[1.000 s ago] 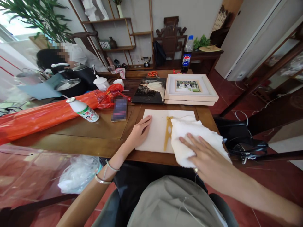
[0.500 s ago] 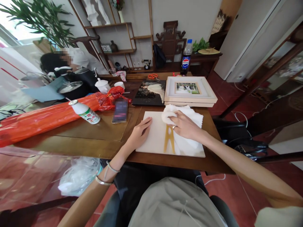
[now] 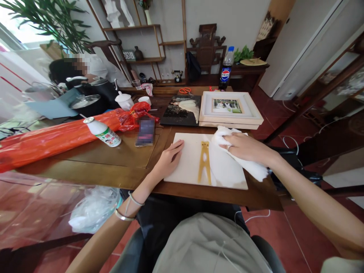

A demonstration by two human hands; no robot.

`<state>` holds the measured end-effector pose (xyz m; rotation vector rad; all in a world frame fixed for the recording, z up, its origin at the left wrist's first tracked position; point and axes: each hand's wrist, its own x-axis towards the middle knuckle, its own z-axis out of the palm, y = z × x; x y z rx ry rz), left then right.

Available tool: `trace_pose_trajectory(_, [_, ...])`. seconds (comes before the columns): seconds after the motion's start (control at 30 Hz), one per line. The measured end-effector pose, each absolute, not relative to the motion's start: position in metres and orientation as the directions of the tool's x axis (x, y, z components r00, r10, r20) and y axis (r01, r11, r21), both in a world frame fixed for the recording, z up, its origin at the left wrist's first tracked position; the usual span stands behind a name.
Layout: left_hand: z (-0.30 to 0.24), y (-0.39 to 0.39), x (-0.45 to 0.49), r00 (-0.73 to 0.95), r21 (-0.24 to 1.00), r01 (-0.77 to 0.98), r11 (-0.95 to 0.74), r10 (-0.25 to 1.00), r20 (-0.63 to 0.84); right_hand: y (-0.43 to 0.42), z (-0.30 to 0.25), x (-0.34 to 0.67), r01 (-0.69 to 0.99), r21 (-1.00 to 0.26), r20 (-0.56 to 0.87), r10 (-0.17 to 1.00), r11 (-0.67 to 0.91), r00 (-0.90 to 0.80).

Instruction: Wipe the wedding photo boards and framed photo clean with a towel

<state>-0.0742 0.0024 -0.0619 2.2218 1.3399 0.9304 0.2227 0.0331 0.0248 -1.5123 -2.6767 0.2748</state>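
A white rectangular board (image 3: 186, 167) lies flat near the table's front edge, with a yellow A-shaped figure (image 3: 204, 165) on its surface. Fingers stretched out, my left hand (image 3: 170, 159) rests on the board's left edge. My right hand (image 3: 241, 146), wearing a ring, grips a bunched white cloth (image 3: 224, 133) at the board's upper right. Part of that cloth hangs past the board's right side. The undersides of the right fingers are hidden in the cloth.
Behind the board are a dark photo panel (image 3: 182, 110) and a white-framed picture (image 3: 204, 113). A cola bottle (image 3: 225, 72) stands behind them. To the left lie a phone (image 3: 145, 132), a tilted white bottle (image 3: 104, 132) and a long orange-red wrapped bundle (image 3: 62, 131). Another person sits at far left.
My right hand has moved to the right with the cloth, uncovering the top of the yellow figure. The left hand stays at the board's left edge.
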Motion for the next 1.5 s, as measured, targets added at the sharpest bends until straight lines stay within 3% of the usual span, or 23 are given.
trace_pose_trajectory(0.1, [-0.062, 0.003, -0.074, 0.325, 0.615, 0.633, -0.470, 0.883, 0.340, 0.045, 0.025, 0.198, 0.838, -0.205, -0.066, 0.847, 0.505, -0.527])
trace_pose_trajectory(0.4, [-0.063, 0.003, -0.075, 0.307, 0.613, 0.633, -0.473, 0.880, 0.362, 0.054, 0.022, 0.109, 0.700, -0.174, 0.037, 0.715, 0.693, -0.698])
trace_pose_trajectory(0.73, [-0.063, 0.004, -0.074, 0.330, 0.621, 0.618, -0.482, 0.876, 0.352, 0.044, 0.035, 0.155, 0.831, -0.120, -0.081, 0.829, 0.542, -0.553])
trace_pose_trajectory(0.9, [-0.061, 0.003, -0.073, 0.321, 0.617, 0.627, -0.475, 0.880, 0.351, 0.060, 0.033, 0.165, 0.786, -0.148, -0.049, 0.789, 0.601, -0.613])
trace_pose_trajectory(1.17, [-0.062, 0.004, -0.074, 0.311, 0.607, 0.626, -0.490, 0.870, 0.381, 0.073, 0.032, 0.085, 0.715, -0.223, -0.041, 0.727, 0.662, -0.686])
trace_pose_trajectory(1.5, [-0.063, 0.004, -0.075, 0.324, 0.608, 0.620, -0.496, 0.867, 0.377, 0.062, 0.048, 0.106, 0.736, -0.135, -0.105, 0.729, 0.664, -0.677])
